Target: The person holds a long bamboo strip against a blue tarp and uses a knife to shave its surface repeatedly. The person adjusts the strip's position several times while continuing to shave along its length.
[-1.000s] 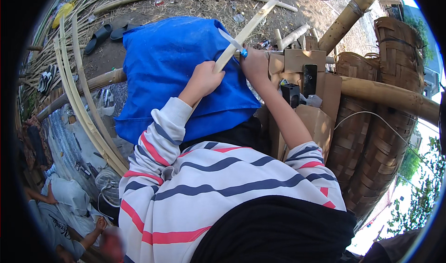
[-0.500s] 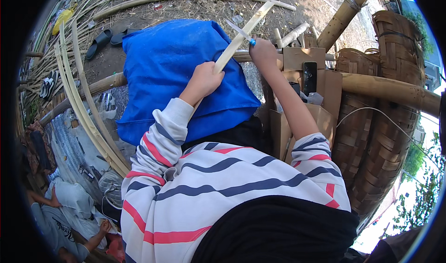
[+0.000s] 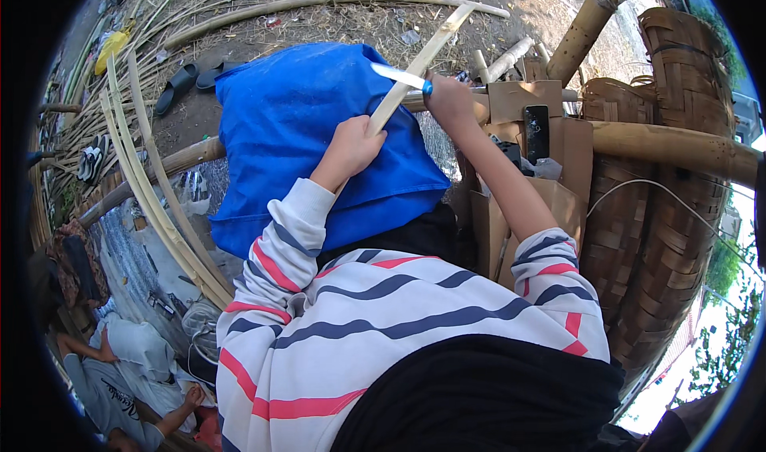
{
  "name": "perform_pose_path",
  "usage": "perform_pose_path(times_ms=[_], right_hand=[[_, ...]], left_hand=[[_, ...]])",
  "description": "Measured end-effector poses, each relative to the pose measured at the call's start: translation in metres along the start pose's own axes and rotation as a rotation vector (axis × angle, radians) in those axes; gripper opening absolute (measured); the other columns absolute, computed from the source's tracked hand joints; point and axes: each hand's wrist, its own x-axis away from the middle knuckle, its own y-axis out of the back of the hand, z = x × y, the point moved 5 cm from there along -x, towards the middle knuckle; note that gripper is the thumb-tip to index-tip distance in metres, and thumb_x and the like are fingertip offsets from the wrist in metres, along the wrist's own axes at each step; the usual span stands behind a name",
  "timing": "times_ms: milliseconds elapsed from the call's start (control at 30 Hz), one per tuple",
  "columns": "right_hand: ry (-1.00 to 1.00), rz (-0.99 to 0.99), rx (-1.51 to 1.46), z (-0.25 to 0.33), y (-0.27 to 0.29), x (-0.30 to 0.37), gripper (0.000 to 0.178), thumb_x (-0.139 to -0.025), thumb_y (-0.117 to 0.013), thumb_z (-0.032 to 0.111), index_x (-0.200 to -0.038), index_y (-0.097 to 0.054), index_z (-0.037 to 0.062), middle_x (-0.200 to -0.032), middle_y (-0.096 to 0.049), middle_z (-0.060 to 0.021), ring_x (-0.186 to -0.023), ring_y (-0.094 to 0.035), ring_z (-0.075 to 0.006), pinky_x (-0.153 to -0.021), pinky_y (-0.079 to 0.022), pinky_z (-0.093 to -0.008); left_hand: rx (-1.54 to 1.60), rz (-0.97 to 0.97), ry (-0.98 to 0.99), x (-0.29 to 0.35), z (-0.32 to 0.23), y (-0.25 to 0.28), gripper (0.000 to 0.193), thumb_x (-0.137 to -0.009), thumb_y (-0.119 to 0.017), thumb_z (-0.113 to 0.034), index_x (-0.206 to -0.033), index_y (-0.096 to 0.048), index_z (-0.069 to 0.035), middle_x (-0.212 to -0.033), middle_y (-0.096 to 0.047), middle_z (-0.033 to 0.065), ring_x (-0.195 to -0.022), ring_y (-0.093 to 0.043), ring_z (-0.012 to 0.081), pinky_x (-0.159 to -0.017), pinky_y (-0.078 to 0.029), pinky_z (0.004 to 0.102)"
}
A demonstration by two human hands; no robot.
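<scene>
A pale bamboo strip [image 3: 415, 73] is gripped in the left hand [image 3: 351, 147], fingers closed around its lower part, while its far end slants up and away over the ground. The right hand [image 3: 447, 101] is clenched on the blue handle of a knife [image 3: 399, 77], whose blade is laid across the strip just above the left hand. The two hands are near each other but apart. The work is held over a blue cloth [image 3: 303, 133] spread across the lap.

For a clean shaving stroke, the strip is best kept steady against the cloth, the blade held at a shallow angle and pushed away from the body, and the left fingers kept below the edge.

To the right, brown cardboard boxes [image 3: 523, 101] are stacked against a thick bamboo pole [image 3: 678, 145]; a dark flat phone [image 3: 536, 133] is propped upright in front of them. Woven baskets [image 3: 678, 61] are seen further right. No label can be made out on the boxes.
</scene>
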Motion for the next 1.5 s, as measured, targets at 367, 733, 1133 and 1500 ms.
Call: perform_pose_path(times_ms=[367, 733, 1133, 1500], right_hand=[[-0.270, 0.045, 0.047, -0.034, 0.009, -0.027, 0.018, -0.083, -0.054, 0.022, -0.078, -0.063, 0.0069, -0.067, -0.062, -0.0185, -0.064, -0.064, -0.0371, -0.061, -0.050, -0.0476], [0.030, 0.028, -0.038, 0.005, 0.005, -0.013, 0.022, -0.084, -0.055, 0.026, -0.079, -0.066, 0.0068, -0.067, -0.062, -0.0180, -0.064, -0.064, -0.0367, -0.060, -0.051, -0.0462], [-0.102, -0.038, -0.045, -0.021, 0.009, -0.016, 0.027, -0.088, -0.054, 0.027, -0.077, -0.065, 0.0053, -0.069, -0.062, -0.0192, -0.069, -0.063, -0.0372, -0.063, -0.050, -0.0486], [-0.323, 0.019, -0.001, -0.064, 0.004, -0.040, 0.023, -0.087, -0.054, 0.025, -0.086, -0.065, 0.0052, -0.070, -0.063, -0.0169, -0.068, -0.064, -0.0358, -0.062, -0.050, -0.0469]], left_hand=[[0.020, 0.062, 0.106, -0.006, -0.004, 0.000, 0.030, -0.080, -0.064, -0.024, -0.081, -0.060, 0.006, -0.079, -0.062, 0.0259, -0.076, -0.062, 0.0403, -0.069, -0.048, 0.0426], [0.005, 0.080, 0.092, -0.005, -0.003, 0.002, 0.030, -0.080, -0.065, -0.023, -0.082, -0.059, 0.006, -0.076, -0.062, 0.0241, -0.072, -0.063, 0.0379, -0.067, -0.047, 0.0413], [0.038, 0.099, 0.120, -0.003, 0.005, 0.000, 0.030, -0.080, -0.065, -0.023, -0.080, -0.058, 0.006, -0.072, -0.061, 0.0222, -0.066, -0.062, 0.0326, -0.064, -0.047, 0.0405], [0.111, 0.152, 0.210, -0.006, -0.009, 0.004, 0.027, -0.080, -0.064, -0.021, -0.081, -0.059, 0.006, -0.070, -0.060, 0.0222, -0.064, -0.062, 0.0334, -0.062, -0.047, 0.0398]])
